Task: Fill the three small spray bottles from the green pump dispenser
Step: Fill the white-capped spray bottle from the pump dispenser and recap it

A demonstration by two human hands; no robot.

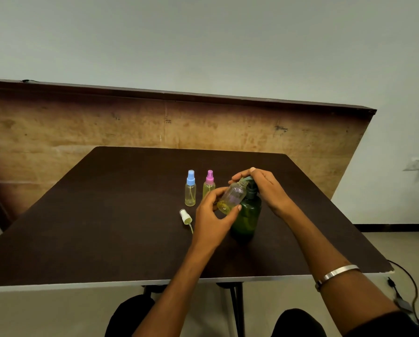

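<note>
From the head view, the left hand (pixel 212 215) grips an uncapped clear spray bottle (pixel 231 199), fingers and thumb curled round its lower body, and holds it tilted in the air with its open neck brought up against the spout of the green pump dispenser (pixel 248 212), which stands upright on the dark bench (pixel 106 215). The right hand (pixel 262 186) lies over the pump head, fingers curved down on it with the thumb reaching toward the spout; it looks to be pressing rather than carrying. A little yellowish liquid sits in the low end of the tilted bottle, so this reads as the filling of the third bottle, only just under way. Its white spray cap (pixel 186 217), dip tube attached, lies on the bench just left of the left hand. Further back stand the blue-capped bottle (pixel 190 188) and the pink-capped bottle (pixel 209 183), both capped and holding yellowish liquid, so they seem done. The next move probably calls for repeated pump strokes with the neck kept right under the spout, since a small slip would spill onto the bench; then the white cap has to be screwed back on.
</note>
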